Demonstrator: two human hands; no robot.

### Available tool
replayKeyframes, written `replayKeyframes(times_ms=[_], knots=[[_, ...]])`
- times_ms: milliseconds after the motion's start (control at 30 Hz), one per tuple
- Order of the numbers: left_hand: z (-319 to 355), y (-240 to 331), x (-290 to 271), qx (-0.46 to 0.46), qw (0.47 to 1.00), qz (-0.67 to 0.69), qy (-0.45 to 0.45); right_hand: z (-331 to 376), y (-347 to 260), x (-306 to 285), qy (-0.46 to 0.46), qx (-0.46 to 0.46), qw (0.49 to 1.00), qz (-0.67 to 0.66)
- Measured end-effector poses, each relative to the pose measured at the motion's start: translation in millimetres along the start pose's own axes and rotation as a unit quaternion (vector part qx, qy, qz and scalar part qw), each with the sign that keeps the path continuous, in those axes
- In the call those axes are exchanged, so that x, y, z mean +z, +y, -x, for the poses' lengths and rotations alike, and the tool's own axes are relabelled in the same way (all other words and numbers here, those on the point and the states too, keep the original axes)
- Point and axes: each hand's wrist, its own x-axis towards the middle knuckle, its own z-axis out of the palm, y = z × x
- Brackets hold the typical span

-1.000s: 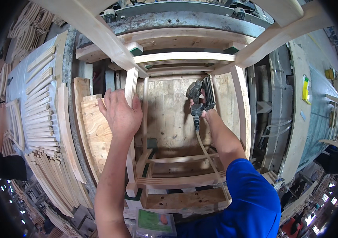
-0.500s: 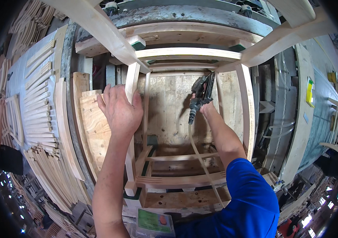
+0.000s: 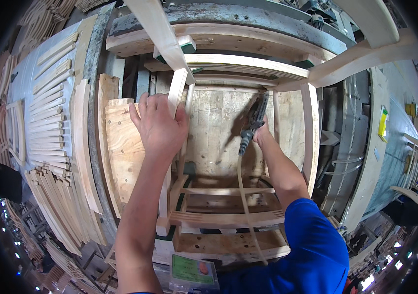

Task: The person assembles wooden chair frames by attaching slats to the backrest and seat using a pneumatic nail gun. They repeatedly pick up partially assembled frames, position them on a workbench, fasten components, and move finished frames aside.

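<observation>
Hold stiff-looking, pale wooden frame (image 3: 248, 64) by rail (image 3: 177, 88) under spread left hand (image 3: 160, 127). Grip likely heavy, long black nail gun (image 3: 255, 118) at middle in curled right hand (image 3: 263, 131), near far edge of wooden board (image 3: 211, 125).

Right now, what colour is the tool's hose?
The hose is pale tan, showing best in the head view.

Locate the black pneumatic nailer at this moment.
In the head view, the black pneumatic nailer is right of centre, gripped in the right hand within the opening of the wooden frame, nearer its right side.
</observation>
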Motion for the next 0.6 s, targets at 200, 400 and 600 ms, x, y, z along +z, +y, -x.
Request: replayKeyframes(times_ms=[200, 400, 600], knots=[[0.3, -3.2, 7.8, 0.026, 0.999, -0.007, 0.040, 24.5, -10.3, 22.9, 0.159, -0.090, 0.605, 0.775], [-2.5, -6.0, 11.0, 0.047, 0.995, 0.005, 0.088, 59.3, 38.7, 81.7, -0.189, -0.107, -0.123, 0.968], [-0.6, -7.6, 14.4, 0.043, 0.993, 0.020, 0.107, 55.1, 78.8, 32.4, -0.300, 0.023, -0.216, 0.929]])
